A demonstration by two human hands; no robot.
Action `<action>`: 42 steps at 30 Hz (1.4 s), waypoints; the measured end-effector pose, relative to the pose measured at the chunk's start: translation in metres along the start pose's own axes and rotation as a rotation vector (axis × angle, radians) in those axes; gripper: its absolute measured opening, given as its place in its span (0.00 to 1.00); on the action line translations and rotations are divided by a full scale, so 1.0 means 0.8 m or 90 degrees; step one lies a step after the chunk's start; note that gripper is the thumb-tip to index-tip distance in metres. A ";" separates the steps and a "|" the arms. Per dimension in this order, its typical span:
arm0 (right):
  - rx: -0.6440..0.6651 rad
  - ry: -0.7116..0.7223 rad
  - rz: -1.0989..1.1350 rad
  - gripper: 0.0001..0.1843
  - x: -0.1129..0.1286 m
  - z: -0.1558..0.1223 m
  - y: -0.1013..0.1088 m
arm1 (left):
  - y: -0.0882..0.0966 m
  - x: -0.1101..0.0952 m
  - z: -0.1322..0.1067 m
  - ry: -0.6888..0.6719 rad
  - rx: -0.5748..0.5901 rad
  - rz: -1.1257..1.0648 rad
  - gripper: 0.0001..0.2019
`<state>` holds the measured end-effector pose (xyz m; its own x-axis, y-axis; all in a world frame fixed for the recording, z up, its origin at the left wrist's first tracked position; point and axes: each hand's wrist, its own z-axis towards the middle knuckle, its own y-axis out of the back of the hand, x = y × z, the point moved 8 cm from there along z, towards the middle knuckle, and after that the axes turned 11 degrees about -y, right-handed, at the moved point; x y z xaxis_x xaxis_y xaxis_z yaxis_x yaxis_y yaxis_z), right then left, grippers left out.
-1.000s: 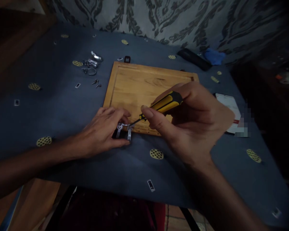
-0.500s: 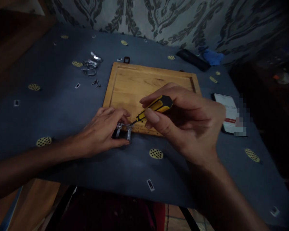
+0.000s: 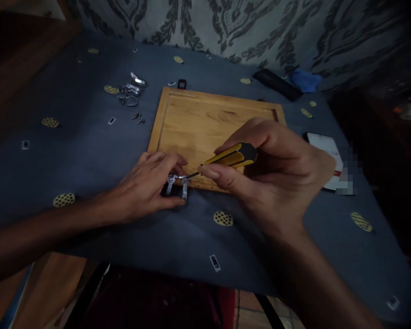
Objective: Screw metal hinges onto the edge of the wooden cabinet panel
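Note:
In the head view my right hand (image 3: 277,173) pinches a yellow-and-black screwdriver (image 3: 231,155) by its handle, thumb below and fingers above. The shaft slants down left, its tip at a small shiny metal U-shaped bracket (image 3: 185,189). This bracket sits at the near left edge of a framed wooden panel (image 3: 188,123). Around the bracket's left side curls my left hand (image 3: 145,187), with the thumb against its near end and the fingers over the panel's edge. A row of small holes shows along that edge, to the right of the bracket.
On the patterned blue tablecloth (image 3: 96,151), several metal brackets (image 3: 132,89) and loose screws (image 3: 138,118) lie left of the panel. A black case (image 3: 277,84) and a blue cloth (image 3: 305,80) are at the back right. A phone (image 3: 324,151) lies beyond my right hand.
My right hand has shifted slightly right, its fingers turned on the screwdriver, whose handle sits lower and flatter. The left hand stays at the bracket.

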<state>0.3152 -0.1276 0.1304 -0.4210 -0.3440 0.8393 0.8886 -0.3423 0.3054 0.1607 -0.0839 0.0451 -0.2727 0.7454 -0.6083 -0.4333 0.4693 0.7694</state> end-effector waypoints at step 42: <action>0.073 -0.025 0.095 0.09 0.000 -0.004 0.000 | 0.002 -0.001 0.000 -0.002 -0.001 -0.016 0.21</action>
<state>0.3146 -0.1304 0.1293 -0.2769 -0.3483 0.8956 0.9567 -0.1871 0.2230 0.1602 -0.0834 0.0467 -0.2585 0.7354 -0.6264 -0.4413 0.4870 0.7538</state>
